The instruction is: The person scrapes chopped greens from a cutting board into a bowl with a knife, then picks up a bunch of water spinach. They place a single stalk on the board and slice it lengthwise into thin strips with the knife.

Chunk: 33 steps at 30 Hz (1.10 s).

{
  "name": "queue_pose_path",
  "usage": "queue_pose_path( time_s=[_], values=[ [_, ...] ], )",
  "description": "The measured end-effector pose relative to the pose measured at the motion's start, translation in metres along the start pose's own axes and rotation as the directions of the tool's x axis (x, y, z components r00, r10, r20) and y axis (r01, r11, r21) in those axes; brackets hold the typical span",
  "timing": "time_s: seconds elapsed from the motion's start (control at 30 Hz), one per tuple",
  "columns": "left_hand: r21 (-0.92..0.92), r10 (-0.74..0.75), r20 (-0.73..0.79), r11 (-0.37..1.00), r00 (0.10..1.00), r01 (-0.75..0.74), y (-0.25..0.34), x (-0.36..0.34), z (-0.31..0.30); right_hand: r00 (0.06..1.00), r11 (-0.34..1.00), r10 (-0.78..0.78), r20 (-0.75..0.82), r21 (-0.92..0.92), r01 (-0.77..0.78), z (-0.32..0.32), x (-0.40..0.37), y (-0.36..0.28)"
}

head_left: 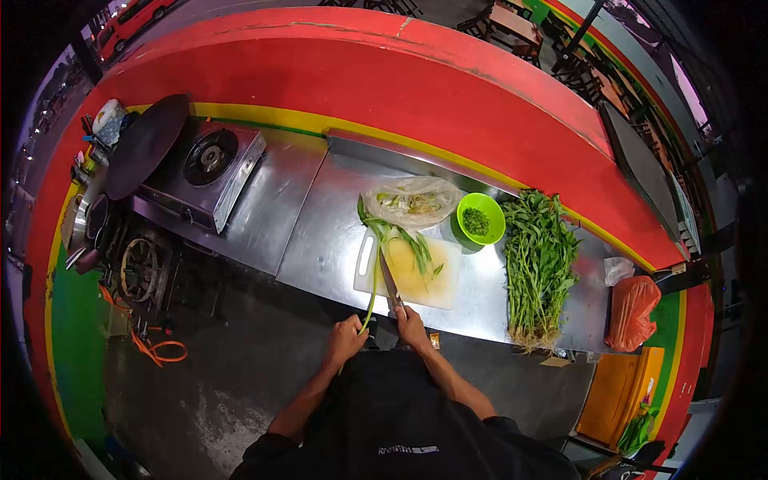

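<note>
My left hand [346, 338] is closed around the lower end of a long green vegetable stalk [374, 290], just off the counter's front edge. The stalk runs up across the white cutting board [442, 296], its leaves spreading over the board's top left. In my right hand [412, 328] is a kitchen knife [390, 278], its blade pointing away from me over the board, close beside the stalk. A clear plastic bag [412, 202] with pale vegetable pieces lies behind the board. To its right stands a lime green bowl [496, 214] holding chopped greens [476, 222].
A big bunch of leafy greens [540, 264] with roots lies right of the board on the steel counter [316, 240]. Farther right sits an orange plastic bag [632, 312]. At left are a gas stove [200, 172] and a large dark wok [150, 148]. A red wall [360, 88] borders the counter's back.
</note>
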<state>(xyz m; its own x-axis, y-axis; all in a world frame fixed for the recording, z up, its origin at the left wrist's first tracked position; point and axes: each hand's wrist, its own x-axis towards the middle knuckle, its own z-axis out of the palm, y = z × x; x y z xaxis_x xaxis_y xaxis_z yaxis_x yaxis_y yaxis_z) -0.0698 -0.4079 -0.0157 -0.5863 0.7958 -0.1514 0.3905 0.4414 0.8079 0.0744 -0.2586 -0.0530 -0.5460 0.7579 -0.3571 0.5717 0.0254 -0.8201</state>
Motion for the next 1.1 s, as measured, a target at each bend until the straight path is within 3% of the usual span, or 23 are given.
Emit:
queue_pose_path(
  time_s=[0.23,0.33,0.4,0.43,0.5,0.63,0.73,0.8,0.83,0.9,1.0,1.07,1.1],
  values=[
    [0.004,0.071,-0.073,0.997,0.995,-0.071,0.0,0.001,-0.011,1.0,0.998,0.013,0.022,-0.061,-0.012,-0.004,0.007,0.003],
    [-0.028,0.036,-0.055,0.999,0.998,-0.038,0.003,0.0,-0.013,0.998,0.998,-0.058,0.015,0.018,0.058,-0.004,0.008,0.0],
    [-0.024,0.029,-0.036,0.999,0.999,-0.03,0.006,0.001,-0.014,0.937,0.941,0.244,0.25,0.174,-0.291,-0.015,0.0,-0.022],
    [-0.019,0.02,-0.013,1.0,1.0,-0.02,0.008,0.001,-0.015,0.937,0.941,0.243,0.251,0.174,-0.29,-0.016,0.0,-0.026],
    [-0.012,0.001,-0.008,1.0,1.0,-0.001,0.014,-0.002,-0.016,0.868,0.863,0.335,0.365,0.251,-0.439,-0.02,-0.002,-0.034],
    [-0.001,0.027,-0.049,1.0,0.998,-0.027,0.015,-0.005,-0.011,0.841,0.814,0.385,0.38,0.29,-0.503,-0.016,-0.004,-0.037],
    [-0.013,0.056,-0.052,0.998,0.997,-0.057,0.012,-0.005,-0.011,0.886,0.861,0.329,0.326,0.281,-0.424,-0.004,0.0,-0.015],
    [-0.013,0.037,-0.044,0.999,0.998,-0.038,0.013,-0.005,-0.013,0.993,0.99,0.025,0.119,0.134,-0.041,0.001,0.004,-0.001],
    [-0.014,0.02,-0.036,1.0,0.999,-0.02,0.014,-0.005,-0.013,0.993,0.99,0.028,0.117,0.135,-0.043,0.0,0.002,0.0],
    [-0.026,0.024,-0.002,0.999,1.0,-0.024,0.017,-0.006,-0.016,0.999,0.989,-0.038,-0.037,-0.142,0.032,0.0,-0.001,-0.002],
    [-0.038,0.07,0.002,0.997,0.998,-0.07,0.011,-0.011,-0.012,0.994,0.967,-0.07,-0.085,-0.252,0.047,0.001,-0.008,-0.007],
    [-0.047,0.119,-0.053,0.991,0.991,-0.122,0.006,-0.013,-0.008,0.993,0.973,-0.065,-0.097,-0.228,0.041,0.002,-0.009,-0.009],
    [-0.096,0.064,-0.021,0.993,0.998,-0.066,0.004,-0.014,-0.009,0.992,0.978,-0.056,-0.11,-0.206,0.033,0.002,-0.009,-0.009]
  ],
)
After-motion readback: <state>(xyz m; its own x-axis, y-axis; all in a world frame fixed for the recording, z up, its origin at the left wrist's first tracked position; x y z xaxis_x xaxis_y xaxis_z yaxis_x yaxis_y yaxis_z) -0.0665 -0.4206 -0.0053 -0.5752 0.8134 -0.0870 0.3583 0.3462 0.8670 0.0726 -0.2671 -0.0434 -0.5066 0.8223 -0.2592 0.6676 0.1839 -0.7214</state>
